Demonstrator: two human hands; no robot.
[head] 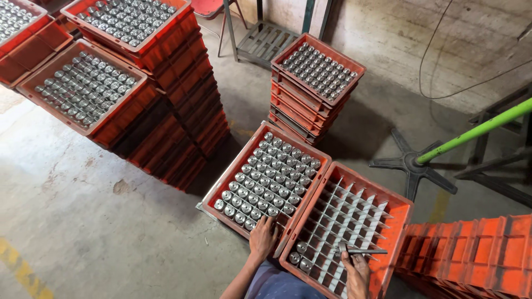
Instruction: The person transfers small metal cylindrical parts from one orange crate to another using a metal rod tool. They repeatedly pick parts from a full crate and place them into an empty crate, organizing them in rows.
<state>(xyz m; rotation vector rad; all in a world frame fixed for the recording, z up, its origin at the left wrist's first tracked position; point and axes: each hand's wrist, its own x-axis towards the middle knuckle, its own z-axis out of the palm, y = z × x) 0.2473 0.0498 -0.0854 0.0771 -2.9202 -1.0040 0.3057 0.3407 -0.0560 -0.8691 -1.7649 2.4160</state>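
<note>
Two orange plastic crates sit side by side on the concrete floor (111, 221) at lower centre of the frame. Full crate (224, 185) on the left holds rows of small round metal parts (266, 177), shiny, cylindrical, standing upright in grid cells. Divided crate (400, 213) on the right is mostly bare grey dividers, only a few parts in its near-left corner. Left hand (262, 237) rests fingers-spread on the near edge of the full crate, touching the front row of parts, not clearly pinching any. Right hand (356, 267) is closed around a thin dark metal rod (363, 252) lying across the dividers.

Parts look like solid machined metal: likely dense for their size, rigid, smooth and a bit slippery, not fragile. Best taken by the rim or sides with fingertips, lifted straight up out of the cell.

Stacks of same crates (166, 83) at upper left and upper centre, tops filled with parts. Empty crates lower right. Green pole (476, 131) on a black star base at right.
</note>
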